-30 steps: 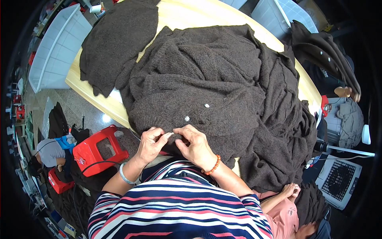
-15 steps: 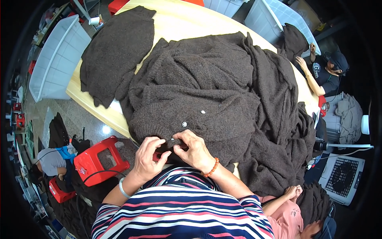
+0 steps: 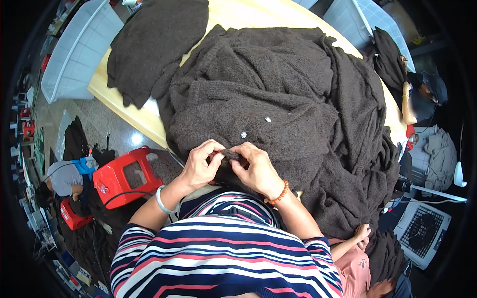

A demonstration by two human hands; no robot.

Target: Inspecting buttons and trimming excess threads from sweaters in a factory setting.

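Observation:
Before me a large dark brown knit garment (image 3: 258, 99) lies heaped in folds over the pale table. At its near edge my left hand (image 3: 202, 164) and my right hand (image 3: 254, 168) pinch a fold of the knit between thumbs and fingers, close together. Past my right hand a sparkly button (image 3: 243, 134) sits on the fabric, and a second shiny button (image 3: 268, 119) lies a little farther right. Whether a button is in the pinched fold is hidden by my fingers.
Another brown knit piece (image 3: 154, 44) lies at the table's far left, beside a white plastic bin (image 3: 82, 49). A red stool (image 3: 124, 179) stands on the floor at left. Co-workers sit at right, one in a pink top (image 3: 355, 273). More white bins (image 3: 348, 25) stand far right.
Both hands have come closer together and now grip a fold of the knit. The button that showed by my right fingertips is covered. The view has shifted somewhat.

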